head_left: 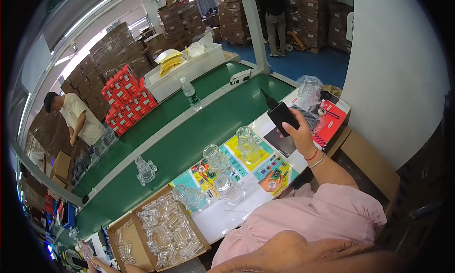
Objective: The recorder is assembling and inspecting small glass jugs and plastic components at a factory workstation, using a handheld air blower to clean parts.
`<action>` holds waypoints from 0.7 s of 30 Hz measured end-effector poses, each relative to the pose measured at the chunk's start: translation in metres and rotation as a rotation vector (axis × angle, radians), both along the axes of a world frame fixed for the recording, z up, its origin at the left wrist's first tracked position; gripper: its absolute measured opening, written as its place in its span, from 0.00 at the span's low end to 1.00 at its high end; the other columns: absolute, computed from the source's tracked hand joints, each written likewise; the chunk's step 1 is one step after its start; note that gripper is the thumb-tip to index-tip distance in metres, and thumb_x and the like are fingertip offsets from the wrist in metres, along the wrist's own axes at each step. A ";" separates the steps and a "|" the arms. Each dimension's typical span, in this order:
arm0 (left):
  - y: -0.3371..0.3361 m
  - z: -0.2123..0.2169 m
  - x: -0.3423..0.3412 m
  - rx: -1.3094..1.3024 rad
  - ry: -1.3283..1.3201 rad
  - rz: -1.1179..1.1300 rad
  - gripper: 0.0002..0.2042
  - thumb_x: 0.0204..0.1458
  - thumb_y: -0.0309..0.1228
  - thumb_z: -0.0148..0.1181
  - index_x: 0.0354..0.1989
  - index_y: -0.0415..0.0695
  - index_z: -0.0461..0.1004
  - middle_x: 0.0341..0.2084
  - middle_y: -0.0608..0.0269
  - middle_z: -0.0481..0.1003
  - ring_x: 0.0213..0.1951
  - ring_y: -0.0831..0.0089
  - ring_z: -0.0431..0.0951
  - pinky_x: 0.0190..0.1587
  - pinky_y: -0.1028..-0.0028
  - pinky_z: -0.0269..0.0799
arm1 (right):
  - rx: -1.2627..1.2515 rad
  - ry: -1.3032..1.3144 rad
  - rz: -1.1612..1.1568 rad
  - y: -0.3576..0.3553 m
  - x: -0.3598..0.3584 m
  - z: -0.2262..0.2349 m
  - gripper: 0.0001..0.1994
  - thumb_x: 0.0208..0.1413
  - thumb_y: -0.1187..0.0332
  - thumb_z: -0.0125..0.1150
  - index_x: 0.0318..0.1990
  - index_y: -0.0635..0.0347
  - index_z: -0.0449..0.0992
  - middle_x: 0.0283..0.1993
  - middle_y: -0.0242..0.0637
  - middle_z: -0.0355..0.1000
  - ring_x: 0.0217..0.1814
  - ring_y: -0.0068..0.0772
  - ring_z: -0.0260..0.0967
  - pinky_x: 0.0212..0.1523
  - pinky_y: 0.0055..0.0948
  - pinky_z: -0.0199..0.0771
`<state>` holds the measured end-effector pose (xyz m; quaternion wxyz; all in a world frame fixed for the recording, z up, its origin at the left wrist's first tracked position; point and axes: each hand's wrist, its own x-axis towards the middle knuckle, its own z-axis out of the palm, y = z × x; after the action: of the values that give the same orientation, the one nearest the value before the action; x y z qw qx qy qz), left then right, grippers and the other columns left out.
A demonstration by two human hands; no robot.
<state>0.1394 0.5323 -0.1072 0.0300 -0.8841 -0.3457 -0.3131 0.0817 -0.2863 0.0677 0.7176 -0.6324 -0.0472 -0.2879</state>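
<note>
My right hand (299, 133) is closed around a black, box-shaped bottle (283, 117) with a thin tapered nozzle pointing up and to the left. It is raised above the right part of the table, and a red cord and a pale bangle circle its wrist. Several clear glass vessels with ringed necks stand left of it; the nearest is a glass vessel (248, 147) on a yellow part of a printed sheet (279, 176). Another clear glass piece (144, 170) with side stubs rests on the green conveyor belt (189, 145). My left hand is out of view.
A cardboard tray (159, 268) holds many small clear glass tubes. Bagged glass (309, 90) and a red sheet (334, 123) lie at right. Beyond the belt stand a water bottle (192, 95), red boxes (125, 97) and a co-worker (83, 116). Another person's hand (97, 263) shows lower left.
</note>
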 end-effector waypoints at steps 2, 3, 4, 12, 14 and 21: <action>-0.004 0.008 -0.021 -0.025 -0.047 0.008 0.14 0.47 0.34 0.56 0.36 0.34 0.72 0.34 0.49 0.73 0.33 0.59 0.74 0.38 0.66 0.72 | -0.004 -0.004 0.005 -0.001 0.001 -0.001 0.23 0.51 0.72 0.54 0.54 0.65 0.55 0.43 0.42 0.66 0.35 0.27 0.69 0.30 0.21 0.72; -0.010 0.017 -0.032 -0.038 -0.071 0.007 0.14 0.46 0.34 0.56 0.36 0.34 0.72 0.33 0.49 0.73 0.33 0.59 0.74 0.38 0.67 0.72 | -0.005 -0.008 0.003 -0.002 0.001 -0.002 0.23 0.51 0.72 0.54 0.54 0.65 0.55 0.42 0.42 0.66 0.35 0.28 0.69 0.30 0.21 0.72; -0.017 0.025 -0.044 -0.051 -0.094 0.008 0.15 0.46 0.34 0.56 0.35 0.34 0.72 0.33 0.48 0.73 0.32 0.59 0.74 0.38 0.67 0.72 | -0.007 -0.007 0.002 -0.004 0.002 -0.004 0.23 0.51 0.72 0.54 0.54 0.65 0.55 0.42 0.42 0.66 0.35 0.28 0.69 0.30 0.21 0.72; -0.163 0.161 -0.151 -0.139 -0.226 0.013 0.16 0.45 0.34 0.58 0.34 0.31 0.72 0.30 0.47 0.74 0.30 0.58 0.74 0.37 0.67 0.72 | 0.273 -0.076 -0.002 -0.017 0.010 -0.009 0.17 0.49 0.70 0.58 0.44 0.60 0.60 0.37 0.37 0.67 0.31 0.27 0.67 0.27 0.21 0.66; -0.264 0.229 -0.176 -0.353 -0.322 0.078 0.14 0.44 0.34 0.56 0.30 0.33 0.75 0.28 0.50 0.76 0.32 0.61 0.75 0.39 0.71 0.71 | 0.379 -0.082 0.072 -0.019 0.012 -0.002 0.17 0.48 0.69 0.59 0.43 0.59 0.60 0.36 0.36 0.67 0.31 0.27 0.67 0.28 0.21 0.66; -0.253 0.161 -0.164 -0.602 -0.428 -0.857 0.12 0.53 0.25 0.48 0.45 0.41 0.68 0.40 0.49 0.70 0.42 0.66 0.72 0.42 0.75 0.68 | 0.610 -0.076 0.134 -0.025 0.012 -0.013 0.14 0.48 0.67 0.61 0.39 0.56 0.63 0.35 0.33 0.67 0.29 0.25 0.65 0.30 0.21 0.66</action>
<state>-0.0249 0.2789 0.0540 -0.4241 -0.8317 -0.0282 -0.3572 0.0935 -0.3115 0.0550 0.8892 -0.3724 -0.0270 -0.2643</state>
